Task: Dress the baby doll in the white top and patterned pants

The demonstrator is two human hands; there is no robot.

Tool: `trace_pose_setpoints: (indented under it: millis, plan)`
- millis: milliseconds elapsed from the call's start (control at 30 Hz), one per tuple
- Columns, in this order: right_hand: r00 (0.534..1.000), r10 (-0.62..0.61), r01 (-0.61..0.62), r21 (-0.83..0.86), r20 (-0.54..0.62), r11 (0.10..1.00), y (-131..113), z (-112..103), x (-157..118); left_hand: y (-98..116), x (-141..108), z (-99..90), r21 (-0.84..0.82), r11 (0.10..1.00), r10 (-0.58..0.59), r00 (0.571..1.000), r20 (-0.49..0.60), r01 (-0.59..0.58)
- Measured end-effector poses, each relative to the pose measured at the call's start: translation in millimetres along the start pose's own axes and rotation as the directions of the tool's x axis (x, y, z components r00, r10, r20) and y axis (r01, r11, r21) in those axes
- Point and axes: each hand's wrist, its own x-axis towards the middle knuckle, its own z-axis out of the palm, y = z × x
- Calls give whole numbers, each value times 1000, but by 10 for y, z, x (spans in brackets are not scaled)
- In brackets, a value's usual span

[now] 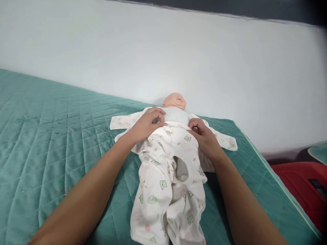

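A baby doll (176, 101) lies on its back with its head toward the wall. Its torso is in a white undershirt (176, 115). White baby pants (158, 180) with green animal prints and an open crotch cover it from the waist down. My left hand (149, 124) has its thumb and bent fingers closed on the left side of the elastic waistband. At the other side of the waistband, my right hand (204, 136) is curled closed, its fingertips partly hidden. A matching long-sleeved top (227, 141) lies spread beneath the doll, sleeves out to both sides.
A green quilted cover (63, 136) lies under everything, its piped edge running down the right. A white wall (102, 51) rises behind the doll's head. Beyond the right edge stands a red object (301, 183), partly cut off.
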Motion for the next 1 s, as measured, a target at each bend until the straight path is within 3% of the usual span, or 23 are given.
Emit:
trace_pose_setpoints:
  millis: [100,167,300,433,567,700,867,1000]
  plan:
    - [993,-49,61,-99,111,993,12,-40,36,24,9,8,-66,998,-22,1000,20,23]
    - [991,-58,76,-145,123,987,5,-37,53,14,33,17,-87,995,-44,999,19,45]
    - [997,-12,32,-266,77,964,-9,20,97,-55,138,57,-131,986,-106,994,3,106]
    - [996,81,-87,-365,-33,927,36,94,253,-162,323,125,-23,981,-192,979,-62,191]
    - [988,128,-151,-358,-88,921,130,147,498,-295,543,185,133,959,-237,966,-105,250]
    - [977,176,-202,-277,-118,939,205,162,615,-369,649,210,168,951,-249,965,-82,259]
    - [968,159,-189,-149,-195,971,219,168,531,-272,587,164,201,965,-171,985,-7,168]
    - [973,79,-112,-144,-216,983,234,131,467,-138,526,26,228,960,-189,977,99,163]
